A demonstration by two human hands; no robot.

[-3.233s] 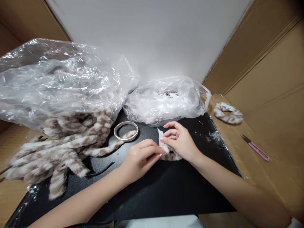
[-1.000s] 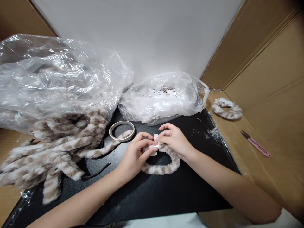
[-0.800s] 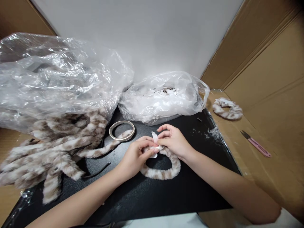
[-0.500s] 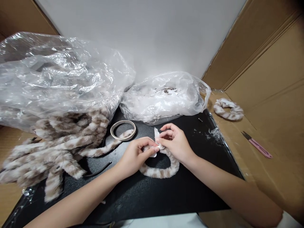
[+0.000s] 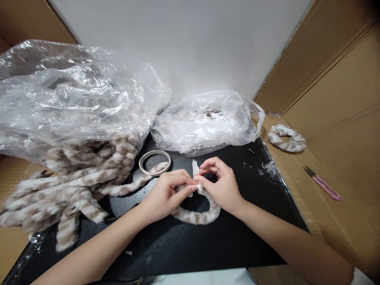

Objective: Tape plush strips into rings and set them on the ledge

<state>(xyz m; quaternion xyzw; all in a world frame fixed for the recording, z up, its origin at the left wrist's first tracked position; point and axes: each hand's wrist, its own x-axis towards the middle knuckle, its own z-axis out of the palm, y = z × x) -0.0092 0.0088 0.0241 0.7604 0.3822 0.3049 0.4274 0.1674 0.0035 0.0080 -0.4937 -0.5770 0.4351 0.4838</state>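
A brown-and-white fuzzy ring (image 5: 197, 217) lies on the black work surface (image 5: 208, 249), its upper part between my hands. My left hand (image 5: 170, 194) pinches the ring's upper left end, thumb against forefinger. From the right, my right hand (image 5: 221, 182) pinches a white strip (image 5: 195, 168) that stands up at the join. The fingertips of both hands nearly touch, and they hide the join itself. A roll of tape (image 5: 154, 162) lies behind my left hand, over the tip of a loose fuzzy strip (image 5: 127, 189).
Many fuzzy strips (image 5: 71, 186) spill from a large clear bag (image 5: 74, 95) at the left. A smaller bag (image 5: 204, 122) stands at the back. At the right, a finished-looking fuzzy ring (image 5: 286, 138) and pink snips (image 5: 322, 183) lie on cardboard.
My right hand has closed in on the join, its fingers now at the white strip. The fuzzy ring has shifted slightly to the left.
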